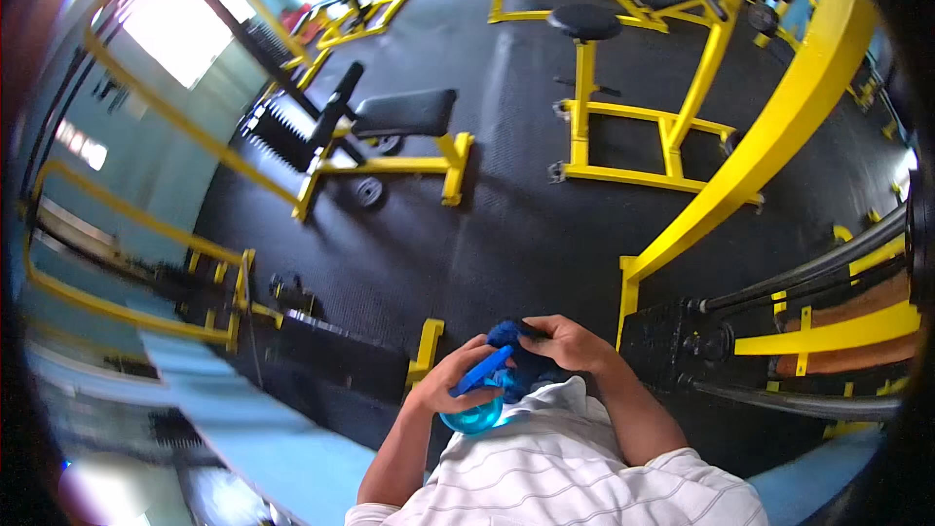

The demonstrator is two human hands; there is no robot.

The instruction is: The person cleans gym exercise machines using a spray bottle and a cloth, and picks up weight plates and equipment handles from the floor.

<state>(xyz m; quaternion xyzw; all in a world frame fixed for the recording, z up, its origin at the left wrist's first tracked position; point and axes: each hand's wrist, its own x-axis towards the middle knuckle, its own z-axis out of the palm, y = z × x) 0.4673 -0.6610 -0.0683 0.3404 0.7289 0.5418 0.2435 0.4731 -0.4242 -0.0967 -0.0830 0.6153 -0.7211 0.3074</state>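
Note:
My left hand is closed around a blue spray bottle with a translucent body, held in front of my waist. The bottle's bright blue spray head points up and to the right between my fingers. Just to the right, my right hand pinches a dark blue cloth. The cloth hangs down between the two hands, close to the bottle, and its lower part runs behind my white striped shirt. My left fingertips are near the cloth; whether they also grip it is hard to see.
Black rubber flooring spreads ahead. A padded bench with a yellow frame stands ahead on the left, and a round-seated machine on the right. A thick yellow beam slants close by my right, beside a black weight stack.

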